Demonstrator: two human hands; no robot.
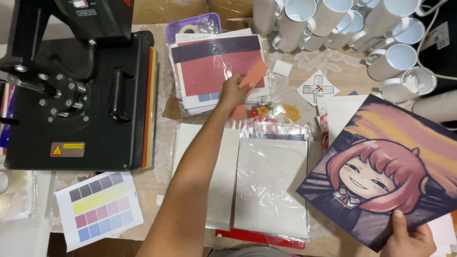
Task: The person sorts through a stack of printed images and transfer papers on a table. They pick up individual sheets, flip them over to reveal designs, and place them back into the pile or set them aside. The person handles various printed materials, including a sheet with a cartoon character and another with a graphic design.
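Note:
My left hand (233, 90) reaches forward over the table and pinches a small orange slip of paper (253, 73) above a stack of printed sheets in a clear plastic sleeve (209, 66). My right hand (407, 235), at the lower right, grips the bottom edge of a large printed cartoon picture (381, 176) of a pink-haired character, held tilted above the table. Under my left forearm lie white sheets and clear plastic sleeves (269, 181).
A black heat press (81, 95) stands at the left. Several white mugs (390, 57) crowd the back right. A colour test sheet (97, 207) lies at the front left. A purple tray with a tape roll (193, 26) sits at the back.

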